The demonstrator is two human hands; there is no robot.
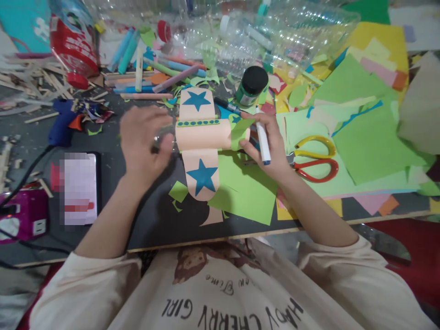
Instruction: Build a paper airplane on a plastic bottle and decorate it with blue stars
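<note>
A paper plane craft (201,137) lies between my hands: a peach-wrapped bottle body with peach wings, each bearing a blue star. My left hand (142,142) is closed around the clear bottle end at the craft's left. My right hand (270,146) holds a white glue stick with a blue cap (263,140) and pinches a green paper piece (240,130) against the craft's right end.
Red and yellow scissors (314,158) lie on green paper sheets (364,137) at right. A green jar with a black lid (250,85), markers (165,68), clear plastic bottles (275,32), a blue glue gun (63,121), a phone (79,188) and wooden sticks crowd the dark table (144,229).
</note>
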